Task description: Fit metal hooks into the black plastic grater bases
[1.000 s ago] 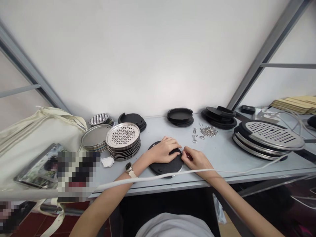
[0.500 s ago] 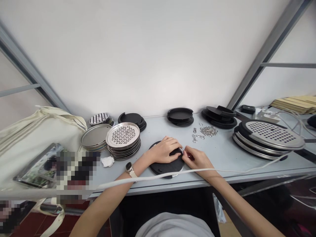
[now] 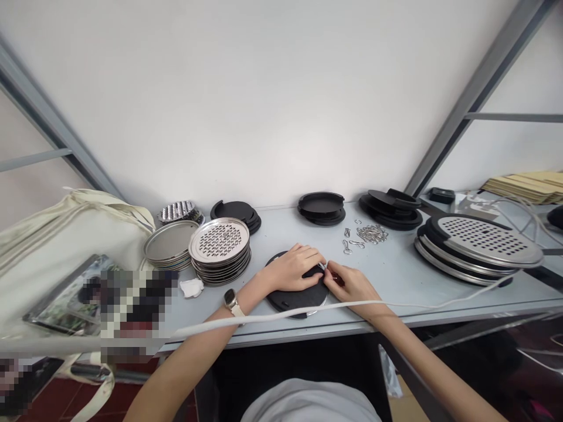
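Observation:
A round black disc (image 3: 294, 300) with a thin metal rim lies near the table's front edge. Across its top rests my left hand (image 3: 297, 268), palm down, with the fingers curved over a raised black part at the disc's right side. My right hand (image 3: 347, 284) is closed in a pinch at the disc's right edge, beside my left fingertips. A small shiny metal bit shows between the two hands, too small to make out. Behind my right hand lies a loose pile of metal clips (image 3: 372, 234).
Stacked grater discs (image 3: 220, 241) and plain metal discs (image 3: 172, 241) stand at left. Black discs (image 3: 321, 206) sit by the wall. Larger grater plates (image 3: 484, 240) are at right. A white cable (image 3: 272, 315) crosses in front of the hands. A cloth bag (image 3: 88, 228) is far left.

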A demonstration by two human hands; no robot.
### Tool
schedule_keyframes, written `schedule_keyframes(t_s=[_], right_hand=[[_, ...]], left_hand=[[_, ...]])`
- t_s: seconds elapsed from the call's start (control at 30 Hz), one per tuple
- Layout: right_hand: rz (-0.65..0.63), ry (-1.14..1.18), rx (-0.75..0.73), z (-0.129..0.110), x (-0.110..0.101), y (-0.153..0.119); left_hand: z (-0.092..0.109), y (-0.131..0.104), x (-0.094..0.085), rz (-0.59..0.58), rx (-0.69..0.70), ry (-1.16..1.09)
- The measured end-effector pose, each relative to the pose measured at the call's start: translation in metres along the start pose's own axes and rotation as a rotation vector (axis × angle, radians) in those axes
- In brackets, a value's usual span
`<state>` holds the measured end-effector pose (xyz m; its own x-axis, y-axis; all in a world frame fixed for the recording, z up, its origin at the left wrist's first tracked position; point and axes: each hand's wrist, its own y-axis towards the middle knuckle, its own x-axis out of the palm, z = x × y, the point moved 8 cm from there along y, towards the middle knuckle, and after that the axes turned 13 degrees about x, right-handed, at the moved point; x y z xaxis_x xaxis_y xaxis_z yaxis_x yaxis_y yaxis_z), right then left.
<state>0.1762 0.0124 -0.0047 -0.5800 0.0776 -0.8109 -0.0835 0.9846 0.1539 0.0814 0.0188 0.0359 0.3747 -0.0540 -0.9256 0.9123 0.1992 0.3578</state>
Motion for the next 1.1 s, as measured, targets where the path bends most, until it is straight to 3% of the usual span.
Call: schedule_keyframes(t_s=[1.1], right_hand=[[0.046,0.007,-0.003,0.0035,-0.0013,-0.0028]], left_hand=[[0.0,0.0006,0.0012,0.002,0.012,0.004]])
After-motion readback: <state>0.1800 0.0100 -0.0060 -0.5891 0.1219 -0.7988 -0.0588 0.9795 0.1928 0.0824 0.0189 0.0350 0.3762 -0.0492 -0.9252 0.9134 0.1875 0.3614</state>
